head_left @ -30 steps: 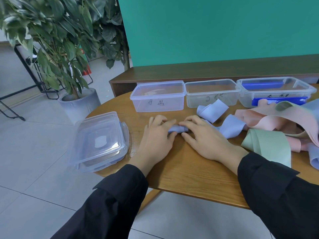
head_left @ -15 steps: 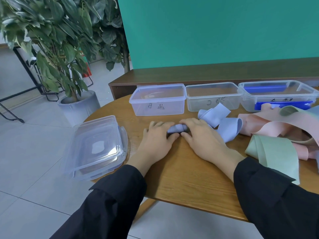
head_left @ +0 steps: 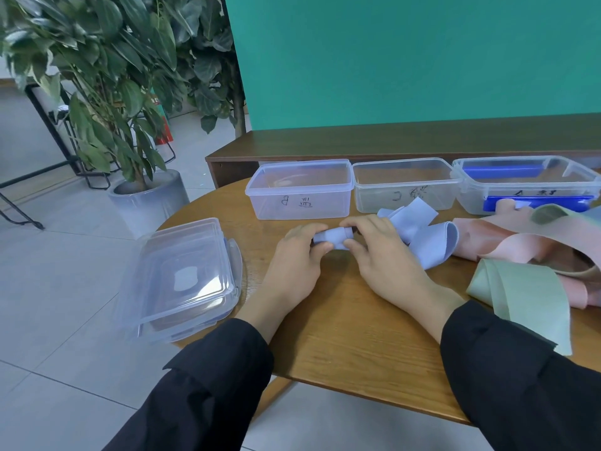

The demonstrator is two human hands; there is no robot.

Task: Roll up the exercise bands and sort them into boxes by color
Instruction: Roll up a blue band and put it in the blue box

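A pale blue exercise band (head_left: 429, 245) lies on the round wooden table (head_left: 357, 336), its left end wound into a small roll (head_left: 331, 240). My left hand (head_left: 297, 258) and my right hand (head_left: 380, 255) both pinch that roll, thumbs in front and fingers behind. The loose tail of the band trails right in folds. Pink bands (head_left: 520, 245) and a green band (head_left: 520, 294) lie heaped at the right. Three clear boxes stand in a row behind: the left box (head_left: 302, 190), the middle box (head_left: 406, 187), and the right box (head_left: 527, 183) with blue clips.
A stack of clear lids (head_left: 182, 278) overhangs the table's left edge. A potted plant (head_left: 107, 92) stands on the tiled floor at the left. A dark wooden ledge (head_left: 390, 144) and a green wall run behind the boxes.
The roll has grown thicker and sits slightly higher off the table between my fingers. The loose tail has been drawn in toward my right hand.
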